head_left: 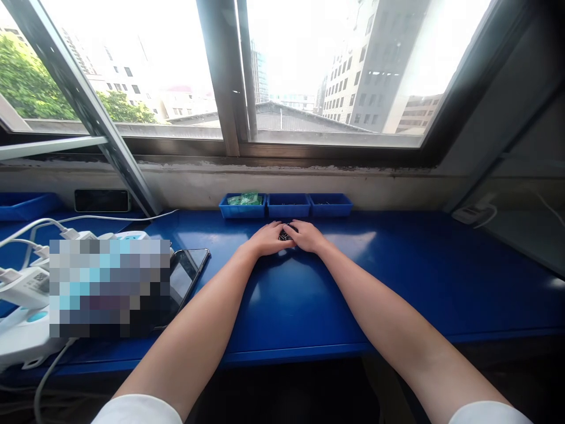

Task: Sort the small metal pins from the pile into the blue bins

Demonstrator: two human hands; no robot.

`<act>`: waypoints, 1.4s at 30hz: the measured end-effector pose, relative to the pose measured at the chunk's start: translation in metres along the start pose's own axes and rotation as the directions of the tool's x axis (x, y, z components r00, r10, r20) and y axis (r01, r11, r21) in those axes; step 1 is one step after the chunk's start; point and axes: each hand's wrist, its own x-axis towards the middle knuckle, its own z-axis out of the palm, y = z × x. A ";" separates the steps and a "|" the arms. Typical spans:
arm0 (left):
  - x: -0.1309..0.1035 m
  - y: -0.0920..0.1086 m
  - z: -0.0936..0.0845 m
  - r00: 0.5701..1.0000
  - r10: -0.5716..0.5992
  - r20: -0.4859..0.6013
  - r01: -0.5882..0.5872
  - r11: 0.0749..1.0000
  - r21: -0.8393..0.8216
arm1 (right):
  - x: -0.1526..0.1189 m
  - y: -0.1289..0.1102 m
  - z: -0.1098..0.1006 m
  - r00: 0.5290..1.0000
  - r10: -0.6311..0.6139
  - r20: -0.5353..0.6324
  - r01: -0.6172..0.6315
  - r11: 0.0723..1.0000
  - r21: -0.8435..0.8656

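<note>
A small heap of dark little parts (286, 233), too small to name, lies on the blue table (291, 300). My left hand (268, 238) curves round its left side, palm down, fingers spread over the surface. From the right, my right hand (306, 235) cups the same heap, its fingers also apart. The two hands nearly meet at the fingertips, and part of the heap is hidden beneath them. Just behind stand three blue bins: the left bin (242, 212) holds green packets (245, 199), while the middle bin (288, 210) and right bin (331, 210) contain small dark items.
At the left are white power strips (26, 338) with plugs and cables, a blurred-out patch, and a dark tablet or phone (189, 271). A phone (101, 201) leans by the wall near a blue tray (26, 206). A window (238, 149) runs behind the table.
</note>
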 end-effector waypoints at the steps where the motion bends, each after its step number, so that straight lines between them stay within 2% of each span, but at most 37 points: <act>1: -0.001 0.000 0.000 0.999 -0.007 0.035 0.006 1.000 0.025 | -0.001 -0.001 0.000 1.000 -0.003 0.011 0.003 1.000 -0.022; 4: -0.001 0.000 0.002 0.996 -0.045 0.078 0.039 0.996 0.081 | -0.001 -0.003 -0.001 1.000 -0.001 0.006 0.002 0.998 -0.067; 12: 0.001 0.003 -0.001 0.999 0.029 -0.020 -0.028 0.999 0.022 | 0.003 -0.002 0.002 0.998 -0.058 -0.040 0.057 0.997 -0.046; 19: 0.002 0.004 -0.003 0.998 0.008 -0.062 -0.010 0.999 -0.039 | 0.009 0.000 0.007 0.993 -0.012 -0.116 0.016 0.999 0.034; 29: 0.000 0.005 -0.005 0.996 0.018 -0.082 -0.024 0.996 -0.084 | 0.005 -0.003 0.002 0.975 -0.068 -0.212 0.102 0.983 0.154; 31: 0.000 0.005 -0.005 0.993 0.023 -0.116 -0.031 0.998 -0.063 | 0.005 -0.002 0.002 0.967 -0.083 -0.241 0.117 0.984 0.130; 36: 0.002 0.007 -0.005 0.958 0.029 -0.286 -0.034 0.999 -0.013 | 0.009 0.000 0.003 0.933 -0.118 -0.341 0.133 0.991 0.021; 42: 0.003 0.009 -0.007 0.940 0.019 -0.341 -0.024 1.000 -0.011 | 0.012 0.001 0.003 0.927 -0.110 -0.358 0.112 0.994 -0.014</act>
